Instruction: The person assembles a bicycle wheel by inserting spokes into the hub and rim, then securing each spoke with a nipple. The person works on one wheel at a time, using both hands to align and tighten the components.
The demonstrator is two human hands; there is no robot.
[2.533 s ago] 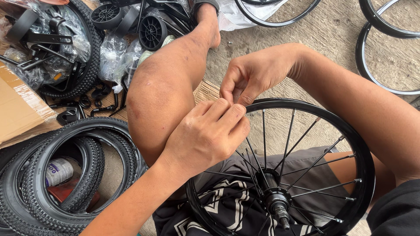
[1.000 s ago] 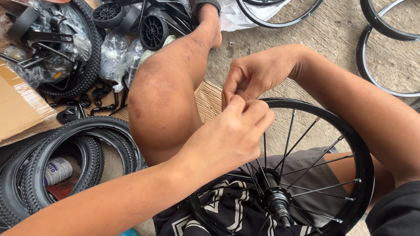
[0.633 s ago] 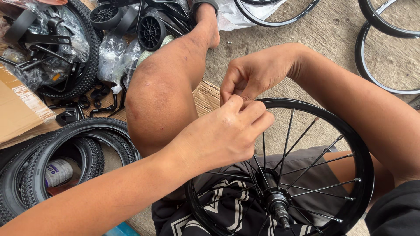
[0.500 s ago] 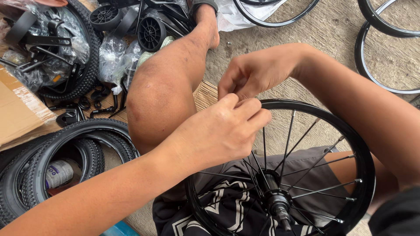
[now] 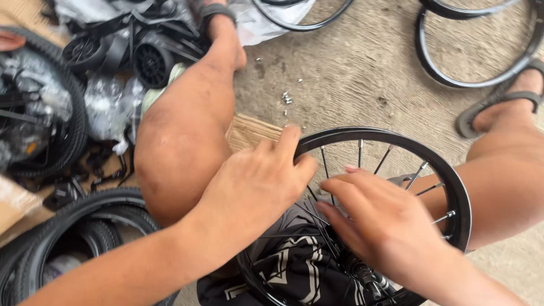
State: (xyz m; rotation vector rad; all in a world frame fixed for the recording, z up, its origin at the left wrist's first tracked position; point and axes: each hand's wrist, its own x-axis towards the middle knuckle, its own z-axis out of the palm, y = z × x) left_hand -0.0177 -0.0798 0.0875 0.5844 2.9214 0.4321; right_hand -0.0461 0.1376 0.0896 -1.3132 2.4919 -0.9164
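across the lap of the seated person, between the bent knees, a small black metal bicycle wheel with thin silver wire spokes [image 5: 396, 148] is propped on edge. its rim is pinched at the upper left by the left hand [image 5: 258, 181], fingers curled over the edge and thumb below. the right hand [image 5: 377, 218] is laid over the spokes near the middle, fingers spread and half bent; whether a spoke is actually gripped beneath them cannot be told. the wheel is judged light and stiff at the rim, smooth and somewhat slippery where painted, while the spokes look thin and easily bent, so the rim or hub is the safer place for a hold. beside the left knee, knobbly black rubber tyres [image 5: 73, 232] are stacked, soft and flexible by their look. small silver metal bits [image 5: 288, 97] are scattered on the rough grey concrete floor [image 5: 368, 68], and a bare black rim [image 5: 470, 62] is lying further off.
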